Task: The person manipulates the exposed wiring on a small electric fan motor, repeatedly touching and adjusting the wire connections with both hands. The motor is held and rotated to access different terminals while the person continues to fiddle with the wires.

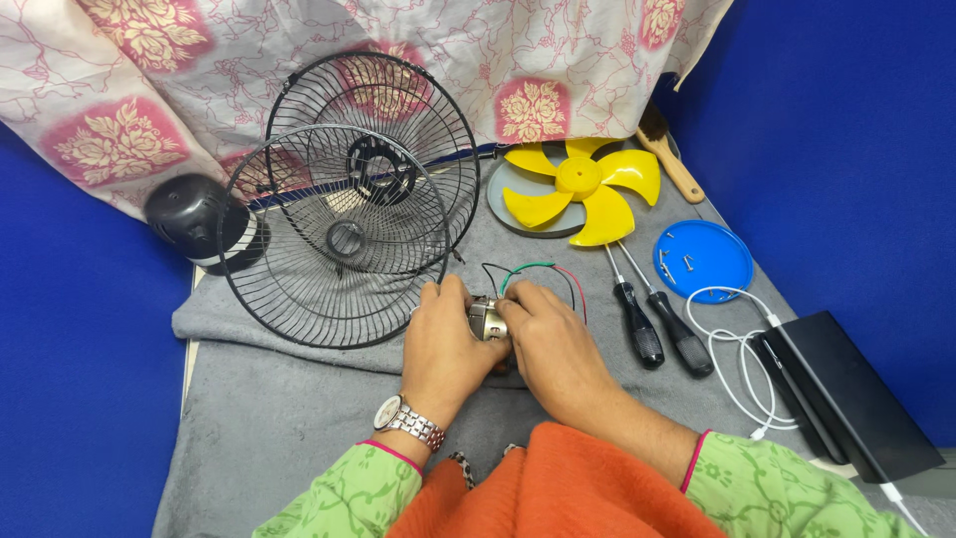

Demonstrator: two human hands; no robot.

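Note:
My left hand (443,344) and my right hand (548,344) meet at the middle of a grey cloth (269,418), both closed around a small silver fan motor (487,319). Black, green and red wires (533,271) loop out of the motor just beyond my fingers. A metal watch sits on my left wrist. Most of the motor is hidden between my hands.
Two black wire fan guards (344,214) lean at the back left beside a black motor housing (194,219). A yellow fan blade (583,189) lies behind; two black-handled screwdrivers (657,319), a blue lid with screws (702,261), a white cable (732,349) and a black box (846,394) lie right.

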